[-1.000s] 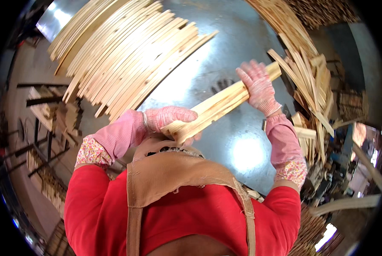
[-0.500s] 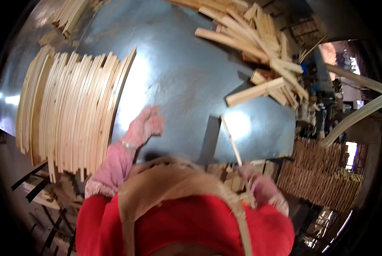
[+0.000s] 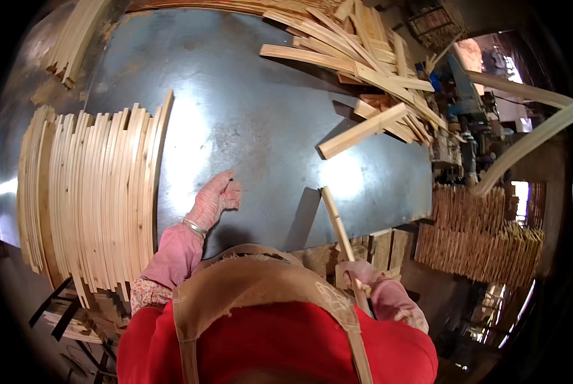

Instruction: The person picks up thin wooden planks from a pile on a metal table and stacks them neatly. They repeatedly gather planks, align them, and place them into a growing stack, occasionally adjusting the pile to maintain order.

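My right hand (image 3: 363,275), in a pale glove, is closed round a long wooden strip (image 3: 337,222) at the lower right. The strip's far end reaches over the near edge of the metal table (image 3: 254,166), while its near end passes beside my body. Over the tabletop my left hand (image 3: 214,201), in a pinkish striped glove, holds nothing; its fingers are slightly bent and the thumb stands apart. To its left lies a wide row of wooden strips (image 3: 101,198) laid side by side, the rightmost one sticking out farther at the far end.
A jumbled heap of wooden pieces (image 3: 369,64) covers the far right of the table, with one short piece (image 3: 363,131) lying nearest me. More strips (image 3: 75,41) lie at the far left. Stacked sticks (image 3: 478,249) and machinery (image 3: 469,109) stand beyond the right edge.
The strip in my right hand has turned and shows a broader face. My left hand, blurred before, now appears sharp with the thumb apart. The whole view has shifted slightly.
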### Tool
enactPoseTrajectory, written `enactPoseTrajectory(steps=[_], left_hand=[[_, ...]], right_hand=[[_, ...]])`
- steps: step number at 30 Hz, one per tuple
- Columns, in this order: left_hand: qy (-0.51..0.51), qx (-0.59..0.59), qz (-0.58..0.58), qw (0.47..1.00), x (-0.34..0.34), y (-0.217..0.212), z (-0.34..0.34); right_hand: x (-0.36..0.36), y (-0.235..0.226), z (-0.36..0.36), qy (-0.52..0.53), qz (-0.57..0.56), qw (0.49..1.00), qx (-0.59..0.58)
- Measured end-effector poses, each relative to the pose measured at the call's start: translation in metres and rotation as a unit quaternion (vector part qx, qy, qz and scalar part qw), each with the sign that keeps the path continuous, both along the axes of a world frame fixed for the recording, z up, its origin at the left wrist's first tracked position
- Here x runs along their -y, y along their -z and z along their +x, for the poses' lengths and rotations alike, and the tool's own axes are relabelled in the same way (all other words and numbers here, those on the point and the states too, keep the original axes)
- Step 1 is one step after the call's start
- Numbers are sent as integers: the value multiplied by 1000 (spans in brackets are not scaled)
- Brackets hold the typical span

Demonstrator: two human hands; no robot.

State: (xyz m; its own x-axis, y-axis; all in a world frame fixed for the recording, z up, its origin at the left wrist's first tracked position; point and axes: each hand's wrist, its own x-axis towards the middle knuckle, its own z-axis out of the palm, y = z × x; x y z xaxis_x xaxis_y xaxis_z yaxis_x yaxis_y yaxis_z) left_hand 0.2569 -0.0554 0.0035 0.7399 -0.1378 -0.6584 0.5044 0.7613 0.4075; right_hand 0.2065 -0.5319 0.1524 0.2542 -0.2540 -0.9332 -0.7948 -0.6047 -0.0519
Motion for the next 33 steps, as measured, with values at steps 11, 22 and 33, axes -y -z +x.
enactPoseTrajectory(steps=[11,22,33], left_hand=[[65,113,53,990,31,-67,31],[79,149,249,954,53,-103,49],[46,114,220,968,58,-87,71]], right_hand=[[-79,9,42,-36,417,907,-41],[-61,28,29,-158,340,924,72],[-86,34,12,-171,284,930,159]])
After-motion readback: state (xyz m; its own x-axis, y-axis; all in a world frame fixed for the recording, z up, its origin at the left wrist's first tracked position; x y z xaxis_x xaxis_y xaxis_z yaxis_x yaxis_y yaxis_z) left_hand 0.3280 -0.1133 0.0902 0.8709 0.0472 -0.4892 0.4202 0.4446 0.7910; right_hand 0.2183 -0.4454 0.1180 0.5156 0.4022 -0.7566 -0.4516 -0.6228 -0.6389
